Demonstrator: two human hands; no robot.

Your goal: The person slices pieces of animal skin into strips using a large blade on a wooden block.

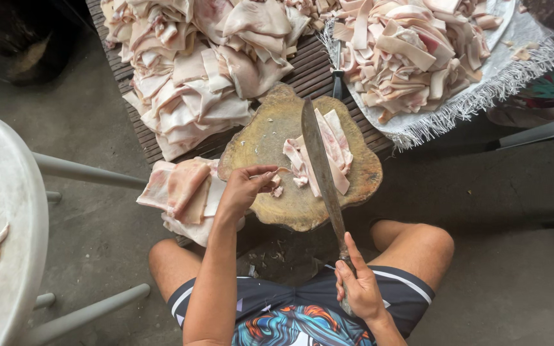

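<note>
- My right hand (358, 285) is wrapped around the handle of the long knife (320, 166), thumb up along it, at about 5 o'clock from the round wooden chopping block (270, 138). The blade runs up toward 12 o'clock and lies across the strips of pork skin (335, 144) on the block.
- My left hand (246, 188) sits at the block's 8 o'clock edge, fingertips pinched on a small pale scrap of skin (276, 172), just beside the blade.
- Risk, as I judge it: the pinching fingers are close to the edge, so a slip of the greasy blade toward 9 o'clock could cut them.
- The grip is far back on a long blade; I reckon the tip could wobble or skid off the slick strips.
- The block looks uneven at its rim, and my bare knees are just below it at 6 o'clock, so a glancing stroke could come down toward my legs.
- A folded slab of skin (184, 189) hangs off the slatted bench (318, 70) at 9 o'clock, near my left wrist; it could slide to the floor.
- Large heaps of skin (193, 70) crowd 11 o'clock, and a tray of cut strips (411, 57) on a fringed sack fills 1 o'clock, leaving little free room around the block.
- A white plastic table (4, 211) with a few scraps stands well off at 9 o'clock.
</note>
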